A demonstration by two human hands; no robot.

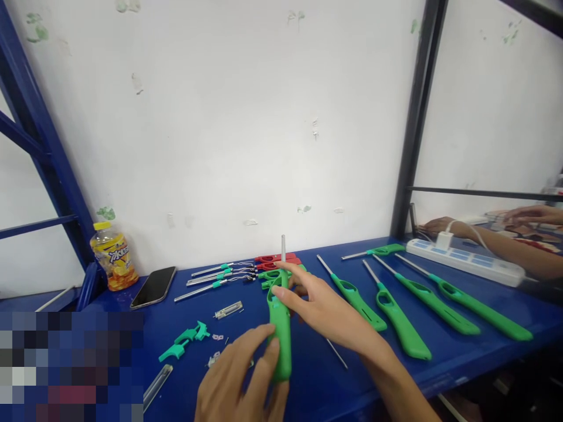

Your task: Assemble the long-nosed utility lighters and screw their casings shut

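A green long-necked lighter point(281, 340) stands nearly upright in front of me, its metal tube pointing up. My left hand point(246, 375) is closed around the lower end of its handle. Higher up, near the trigger opening, my right hand point(316, 299) grips the same lighter with thumb and fingers. Behind it lie red lighter handles point(277, 258) and several metal tubes point(206, 281) joined to them by thin wires. Loose teal plastic pieces point(185, 340) and a small clear part point(229, 309) rest left of my hands.
Several green lighters point(402, 322) lie on the right of the blue table point(325, 392). A white power strip point(466, 262) is beyond them. Back left are a phone point(153, 287) and a yellow-capped bottle point(114, 258). Another person's arms point(492, 240) show at the far right.
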